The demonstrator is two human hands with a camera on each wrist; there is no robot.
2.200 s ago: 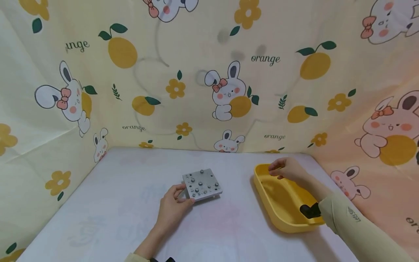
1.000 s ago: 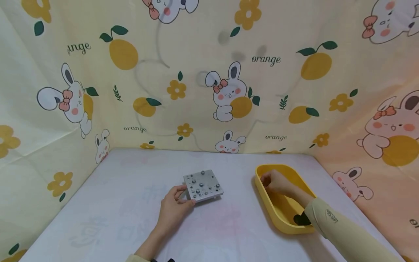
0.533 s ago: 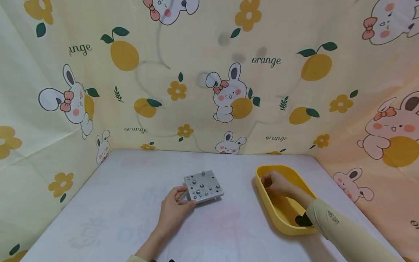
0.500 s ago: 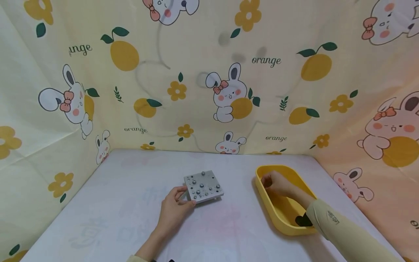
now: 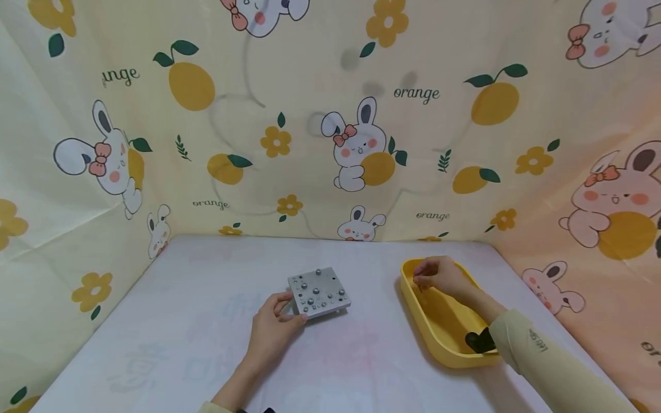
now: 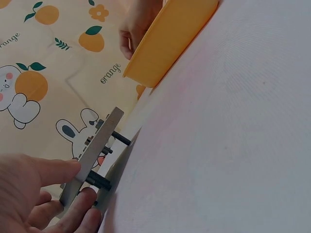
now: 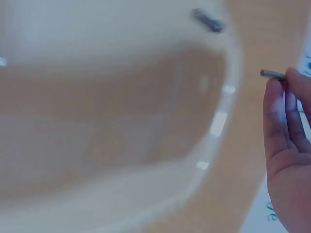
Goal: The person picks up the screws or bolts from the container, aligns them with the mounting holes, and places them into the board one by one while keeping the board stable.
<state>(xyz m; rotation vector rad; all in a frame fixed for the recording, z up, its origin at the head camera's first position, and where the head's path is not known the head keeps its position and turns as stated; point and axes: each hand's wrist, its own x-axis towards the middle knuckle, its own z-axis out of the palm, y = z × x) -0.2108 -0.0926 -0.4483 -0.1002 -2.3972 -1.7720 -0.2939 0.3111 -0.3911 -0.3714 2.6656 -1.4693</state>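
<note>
My left hand (image 5: pixel 273 327) grips the near left edge of a square grey metal plate (image 5: pixel 326 280), thumb on the near side. Several bolts stand in holes in its top, and their threaded shanks (image 6: pixel 99 180) stick out underneath in the left wrist view. The plate is held slightly tilted, close above the table. Over the far end of a yellow tray (image 5: pixel 417 318), my right hand (image 5: pixel 445 276) pinches a thin metal pin (image 7: pixel 272 74) between thumb and fingertips. Part of the pin is hidden by the fingers. A dark bolt (image 7: pixel 208 20), blurred, lies inside the tray.
The white-covered table (image 5: pixel 356 355) extends around the plate and tray. A printed curtain (image 5: pixel 299 172) with rabbits and oranges closes off the back and both sides. The tray's raised wall stands between the plate and the right hand.
My right hand has gone down into the tray's far left end, then risen a little, now with the thin pin in its fingertips. The left hand and plate have stayed put.
</note>
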